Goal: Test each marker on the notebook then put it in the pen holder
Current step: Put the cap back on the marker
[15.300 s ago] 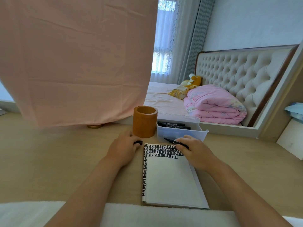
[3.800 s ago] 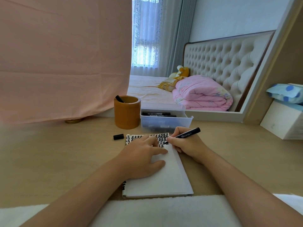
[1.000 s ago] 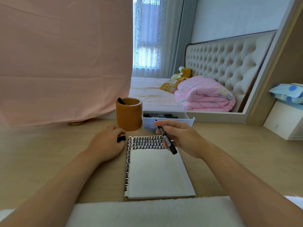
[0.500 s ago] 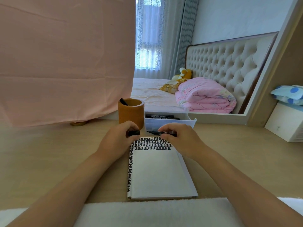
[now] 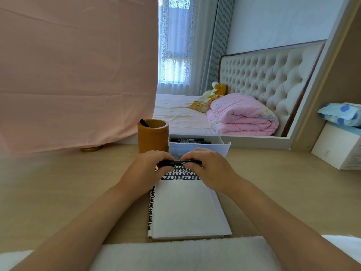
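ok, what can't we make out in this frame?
All head view.
- Marker: left hand and right hand cover its ends; cap seating hidden.
- Holder: wall hides contents; only one black tip shows.
- Bin: translucent wall and hands hide the count; labels too small to read.
- Notebook: hands cover part of the scribbles.

Fingers (image 5: 192,156) cover both ends of the marker (image 5: 178,163), so whether it is capped cannot be told.

Left hand (image 5: 148,169) and right hand (image 5: 210,171) both gripping one black marker (image 5: 178,163) above the notebook (image 5: 185,208).
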Demonstrator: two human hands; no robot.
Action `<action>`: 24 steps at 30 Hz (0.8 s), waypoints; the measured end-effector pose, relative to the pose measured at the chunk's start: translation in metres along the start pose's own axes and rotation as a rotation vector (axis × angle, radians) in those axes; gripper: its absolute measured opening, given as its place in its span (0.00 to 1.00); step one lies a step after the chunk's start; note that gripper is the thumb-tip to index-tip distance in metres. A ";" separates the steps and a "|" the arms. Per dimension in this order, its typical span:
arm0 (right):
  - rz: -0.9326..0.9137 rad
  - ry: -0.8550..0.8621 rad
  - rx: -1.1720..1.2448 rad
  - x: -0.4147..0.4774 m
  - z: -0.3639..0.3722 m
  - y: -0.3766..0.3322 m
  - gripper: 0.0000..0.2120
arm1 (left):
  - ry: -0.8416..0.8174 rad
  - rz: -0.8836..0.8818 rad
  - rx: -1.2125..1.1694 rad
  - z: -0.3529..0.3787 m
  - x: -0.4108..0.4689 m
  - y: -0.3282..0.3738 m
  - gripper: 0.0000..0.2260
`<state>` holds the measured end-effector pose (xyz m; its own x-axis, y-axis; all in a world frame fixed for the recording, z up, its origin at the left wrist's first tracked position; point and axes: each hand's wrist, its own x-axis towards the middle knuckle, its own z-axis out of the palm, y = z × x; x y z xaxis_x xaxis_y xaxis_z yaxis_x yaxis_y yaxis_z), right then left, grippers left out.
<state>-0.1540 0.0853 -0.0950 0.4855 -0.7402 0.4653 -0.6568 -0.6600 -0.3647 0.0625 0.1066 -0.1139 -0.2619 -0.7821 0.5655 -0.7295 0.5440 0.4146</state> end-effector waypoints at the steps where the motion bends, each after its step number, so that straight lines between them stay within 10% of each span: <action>1: -0.018 0.001 -0.006 0.000 0.001 -0.001 0.09 | -0.014 0.027 0.013 0.000 0.000 0.001 0.09; 14: -0.233 0.119 -0.196 -0.002 -0.001 -0.001 0.11 | -0.102 -0.019 -0.013 -0.009 0.006 0.008 0.07; 24: 0.103 -0.201 0.279 0.001 -0.010 -0.007 0.09 | -0.092 0.192 0.110 -0.011 0.011 0.013 0.14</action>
<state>-0.1549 0.0898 -0.0837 0.5469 -0.7970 0.2562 -0.5392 -0.5695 -0.6205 0.0569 0.1084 -0.0946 -0.4556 -0.6944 0.5570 -0.7239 0.6532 0.2222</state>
